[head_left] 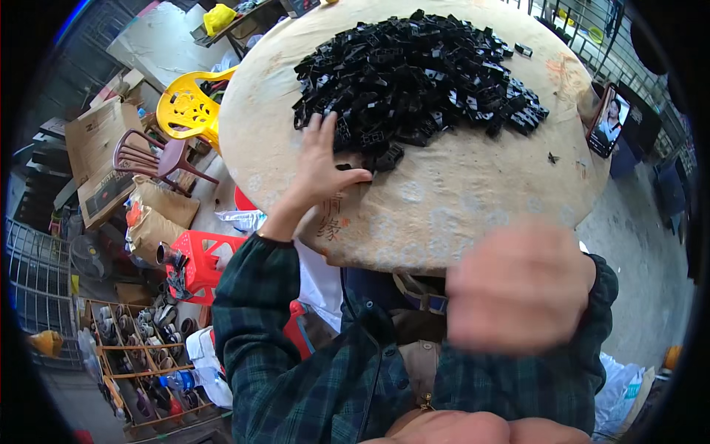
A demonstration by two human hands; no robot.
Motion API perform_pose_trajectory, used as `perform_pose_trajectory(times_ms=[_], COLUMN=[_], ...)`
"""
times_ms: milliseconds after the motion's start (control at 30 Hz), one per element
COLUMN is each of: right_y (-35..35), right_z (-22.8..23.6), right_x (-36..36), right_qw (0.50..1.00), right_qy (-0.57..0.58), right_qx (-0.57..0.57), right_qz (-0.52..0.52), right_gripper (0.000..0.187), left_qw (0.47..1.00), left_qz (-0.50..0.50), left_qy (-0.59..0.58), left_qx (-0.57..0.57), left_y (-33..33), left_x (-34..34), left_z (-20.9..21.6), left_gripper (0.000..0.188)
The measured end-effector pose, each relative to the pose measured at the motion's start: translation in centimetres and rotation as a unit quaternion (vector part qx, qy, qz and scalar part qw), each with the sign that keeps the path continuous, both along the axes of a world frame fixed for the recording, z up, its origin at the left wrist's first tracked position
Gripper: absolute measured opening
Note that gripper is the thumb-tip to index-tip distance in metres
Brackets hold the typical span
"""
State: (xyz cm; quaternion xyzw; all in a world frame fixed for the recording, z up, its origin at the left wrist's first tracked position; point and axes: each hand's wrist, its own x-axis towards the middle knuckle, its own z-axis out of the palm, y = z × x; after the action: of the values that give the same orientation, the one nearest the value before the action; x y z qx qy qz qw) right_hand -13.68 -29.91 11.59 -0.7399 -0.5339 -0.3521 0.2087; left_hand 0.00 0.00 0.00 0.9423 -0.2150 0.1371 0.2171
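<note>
A large heap of small black plastic parts [414,74] covers the far half of a round table [414,214] with a beige patterned cloth. My left hand [323,163] rests at the heap's near left edge, its fingers spread over the parts and its thumb stretched to the right. A few black pieces lie between that thumb and fingers, touching the hand. My right hand [518,285] is raised close in front of me, off the near right edge of the table. Motion blurs it, so its fingers and anything in them cannot be made out.
A phone [609,122] stands at the table's right edge. One loose black part [523,50] lies right of the heap. To the left are a yellow chair [190,106], a brown chair [163,155], a red stool [200,255] and a shoe rack [140,370].
</note>
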Motion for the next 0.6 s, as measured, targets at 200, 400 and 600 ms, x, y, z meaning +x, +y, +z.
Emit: perform_pose_trajectory(times_ms=[200, 400, 600], right_y=[-2.2, -0.3, -0.3], right_z=[-3.8, -7.8, -9.3], right_x=[10.7, 16.9, 17.0], right_qw=[0.96, 0.929, 0.938], right_qy=[0.195, 0.179, 0.183], right_qx=[0.106, 0.046, 0.078], right_qz=[-0.172, -0.32, -0.284], right_gripper=[0.032, 0.036, 0.02], left_qw=[0.999, 0.995, 0.996], left_qz=[0.038, 0.096, 0.081], left_qy=[-0.023, -0.015, -0.047], left_qx=[-0.004, -0.019, -0.008], left_y=[-6.1, -11.8, -14.0], left_x=[0.3, -0.5, -1.0], left_z=[-0.3, -0.4, -0.4], left_gripper=[0.114, 0.101, 0.088])
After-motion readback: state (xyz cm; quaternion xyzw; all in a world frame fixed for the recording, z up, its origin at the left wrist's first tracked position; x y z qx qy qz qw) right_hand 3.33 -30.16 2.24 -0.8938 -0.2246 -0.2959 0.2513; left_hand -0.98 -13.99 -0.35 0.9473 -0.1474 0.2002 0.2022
